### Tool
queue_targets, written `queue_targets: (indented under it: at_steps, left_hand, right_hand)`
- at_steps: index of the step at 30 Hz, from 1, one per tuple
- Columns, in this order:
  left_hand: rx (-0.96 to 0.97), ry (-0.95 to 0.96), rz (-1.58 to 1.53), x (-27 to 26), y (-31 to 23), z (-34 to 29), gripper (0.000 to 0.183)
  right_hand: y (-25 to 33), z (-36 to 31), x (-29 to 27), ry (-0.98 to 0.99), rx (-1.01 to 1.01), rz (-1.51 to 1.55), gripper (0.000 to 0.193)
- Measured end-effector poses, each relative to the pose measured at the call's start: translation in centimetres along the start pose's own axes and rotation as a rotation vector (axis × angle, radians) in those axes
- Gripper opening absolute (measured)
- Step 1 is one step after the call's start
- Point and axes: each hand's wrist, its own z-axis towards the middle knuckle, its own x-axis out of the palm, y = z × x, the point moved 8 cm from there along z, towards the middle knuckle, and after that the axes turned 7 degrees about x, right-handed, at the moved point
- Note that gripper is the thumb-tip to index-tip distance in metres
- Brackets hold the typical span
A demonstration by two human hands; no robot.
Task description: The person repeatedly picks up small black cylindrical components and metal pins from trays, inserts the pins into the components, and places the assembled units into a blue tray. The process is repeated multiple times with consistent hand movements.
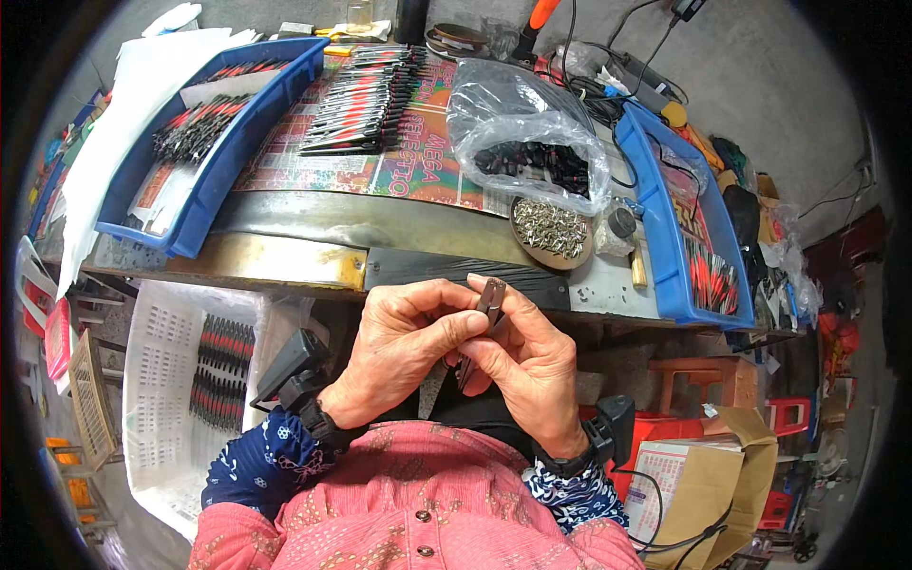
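Observation:
In front of my chest, just off the table's near edge, both hands hold a slim dark brown piece (492, 300) with a slotted upper end. My left hand (404, 347) pinches it between thumb and fingers near the top. My right hand (527, 359) has its fingers closed around it from the other side, thumb across its front. The fingers hide the middle of the piece; its exact kind cannot be made out. Nearest to the hands on the table is a round dish (551, 261) heaped with small silver metal parts. Beside it, a clear plastic bag (499, 100) holds many dark pieces.
A blue tray (214, 204) with slim black-and-red items stands at left, another blue tray (676, 275) at right. Similar items (366, 100) lie in a row on a printed sheet. A white basket (157, 399) with more stands below left; an opened cardboard box (698, 484) lower right.

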Motion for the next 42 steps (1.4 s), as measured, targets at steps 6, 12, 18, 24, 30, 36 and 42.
queue_targets:
  at_steps: [6, 12, 18, 24, 30, 36, 42]
  left_hand:
    - [0.000, 0.002, 0.051, -0.2, 0.2, 0.2, 0.015]
    - [-0.047, 0.006, -0.001, -0.3, 0.4, 0.2, 0.014]
    - [-0.046, 0.016, -0.008, -0.4, 0.4, 0.4, 0.014]
    - [-0.061, 0.009, 0.022, -0.8, 0.7, 0.6, 0.013]
    - [-0.048, 0.014, 0.010, -1.0, 0.8, 0.7, 0.013]
    - [-0.177, 0.175, 0.042, -0.4, 0.7, 0.3, 0.014]
    - [-0.342, 0.338, -0.021, 0.5, 0.7, -0.7, 0.014]
  right_hand:
    - [-0.3, 0.0, 0.0, 0.009, 0.026, 0.014, 0.051]
    - [-0.4, 0.3, 0.1, 0.010, 0.036, 0.021, 0.049]
    - [-0.4, 0.6, 0.2, 0.022, 0.017, -0.006, 0.048]
    - [-0.7, 0.8, 0.3, 0.021, 0.049, 0.010, 0.047]
    - [-0.8, 0.9, 0.2, 0.033, 0.049, -0.070, 0.048]
    - [1.5, 1.3, -1.6, 0.071, -0.045, -0.088, 0.041]
    - [2.0, 1.2, -1.4, 0.254, -0.034, 0.032, 0.014]
